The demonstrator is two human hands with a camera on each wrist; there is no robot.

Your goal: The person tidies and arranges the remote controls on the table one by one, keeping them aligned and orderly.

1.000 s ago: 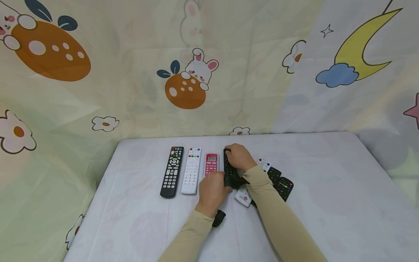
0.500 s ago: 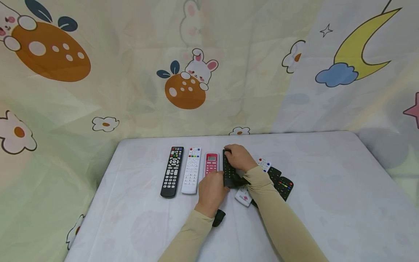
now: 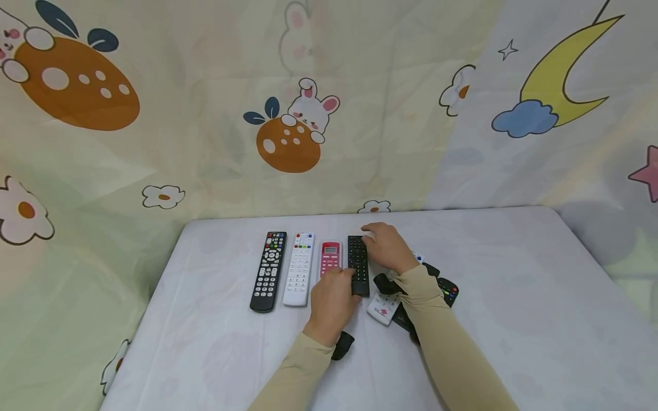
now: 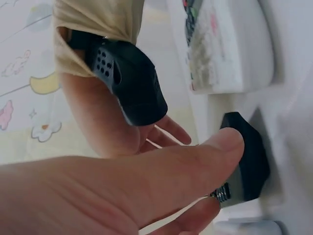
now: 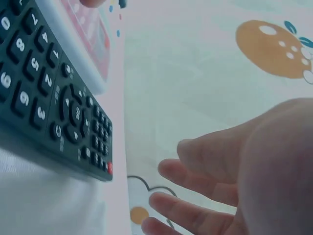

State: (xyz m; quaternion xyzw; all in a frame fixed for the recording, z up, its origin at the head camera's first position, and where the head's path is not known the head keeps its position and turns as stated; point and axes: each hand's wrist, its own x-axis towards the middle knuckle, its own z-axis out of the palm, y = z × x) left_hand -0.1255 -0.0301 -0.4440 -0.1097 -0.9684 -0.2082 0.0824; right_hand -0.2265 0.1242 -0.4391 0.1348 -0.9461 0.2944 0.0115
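A slim black remote (image 3: 358,264) lies flat as the fourth in a row, right of a pink remote (image 3: 330,257), a white remote (image 3: 299,268) and a wide black remote (image 3: 268,271). My left hand (image 3: 334,299) is at its near end. In the left wrist view the thumb (image 4: 215,152) and a finger pinch that end (image 4: 247,166). My right hand (image 3: 388,248) hovers just right of the remote's far end with relaxed, spread fingers (image 5: 195,196) that hold nothing. The right wrist view shows the black remote (image 5: 49,98) beside the pink remote (image 5: 85,36).
A loose pile of remotes lies under my right forearm: a white one (image 3: 382,308) and dark ones (image 3: 448,290). The grey cloth-covered table (image 3: 514,297) ends at a cartoon-print curtain (image 3: 288,131) behind. Black wrist cameras (image 3: 341,345) sit on both sleeves.
The slim black remote has been set down straight in the row beside the pink one. My right hand has let go of it and shifted right; my left hand stays at its near end.
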